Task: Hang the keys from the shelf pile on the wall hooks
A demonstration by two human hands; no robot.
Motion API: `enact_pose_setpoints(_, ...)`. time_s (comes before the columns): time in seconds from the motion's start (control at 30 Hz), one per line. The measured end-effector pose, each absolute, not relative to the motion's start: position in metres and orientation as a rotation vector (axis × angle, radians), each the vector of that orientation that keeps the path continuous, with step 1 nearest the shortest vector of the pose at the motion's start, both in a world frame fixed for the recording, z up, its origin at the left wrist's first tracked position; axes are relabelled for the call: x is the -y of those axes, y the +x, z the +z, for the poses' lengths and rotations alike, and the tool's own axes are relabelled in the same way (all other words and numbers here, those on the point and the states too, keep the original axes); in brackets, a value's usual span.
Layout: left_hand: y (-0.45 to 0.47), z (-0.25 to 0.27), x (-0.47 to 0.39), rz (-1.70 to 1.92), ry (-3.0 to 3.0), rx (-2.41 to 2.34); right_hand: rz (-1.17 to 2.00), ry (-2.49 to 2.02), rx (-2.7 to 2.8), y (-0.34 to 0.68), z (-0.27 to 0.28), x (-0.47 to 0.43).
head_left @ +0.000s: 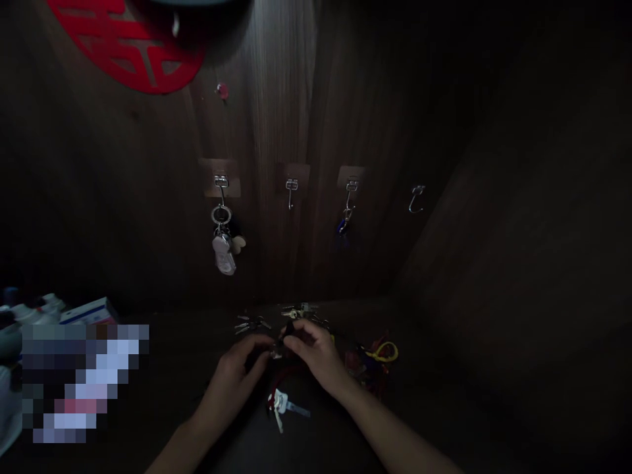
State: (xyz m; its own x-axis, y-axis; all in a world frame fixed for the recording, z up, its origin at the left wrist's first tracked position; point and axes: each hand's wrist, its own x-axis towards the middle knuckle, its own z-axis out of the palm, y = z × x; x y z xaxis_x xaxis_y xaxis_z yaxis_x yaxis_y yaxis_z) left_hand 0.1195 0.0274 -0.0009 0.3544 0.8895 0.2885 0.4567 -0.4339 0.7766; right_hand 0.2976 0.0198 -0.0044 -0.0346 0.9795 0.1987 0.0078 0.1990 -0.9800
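Observation:
My right hand (316,352) is closed in a pinch on a small black object (289,328), whose exact kind is too dark to tell. My left hand (241,368) meets it from the other side, thumb and forefinger brought together near a small pale metal piece (277,355); whether the fingers grip it is unclear. Below the hands, a key bunch (279,403) with a red strap lies on the dark surface. Loose keys (251,324) and another key bunch (297,312) lie just beyond my fingers. Right of my right hand sits a yellow loop (388,352) among dark red items.
Metal hooks are stuck on the wooden back panel. A key ring with fobs (224,243) hangs on the left hook and a blue key item (343,225) on another; a middle hook (291,191) and right hook (417,199) are bare. Boxes and bottles (89,311) stand left.

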Motion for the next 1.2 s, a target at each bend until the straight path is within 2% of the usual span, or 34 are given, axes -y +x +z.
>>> enact_pose_setpoints(0.27, 0.119, -0.004, -0.029, 0.869, 2.044, -1.149, 1.002, -0.958, 1.206, 0.307, 0.007, -0.022)
enact_pose_setpoints(0.43, 0.118, -0.008, -0.031, 0.882, 2.08, -1.157, 0.928, -0.869, 0.924, 0.331, 0.015, -0.03)
enact_pose_setpoints(0.73, 0.117, -0.013, -0.034, 0.818, 2.099, -1.11, 0.479, -0.83, 0.64, 0.423, 0.077, -0.05)
enact_pose_setpoints(0.97, 0.12, -0.014, -0.032, 0.739, 2.123, -1.048, 0.352, -0.862, 0.737, 0.477, 0.131, -0.065)
enact_pose_setpoints(1.2, 0.12, -0.011, -0.029, 0.687, 2.102, -1.024, 0.364, -0.946, 0.831, 0.489, 0.137, -0.081)
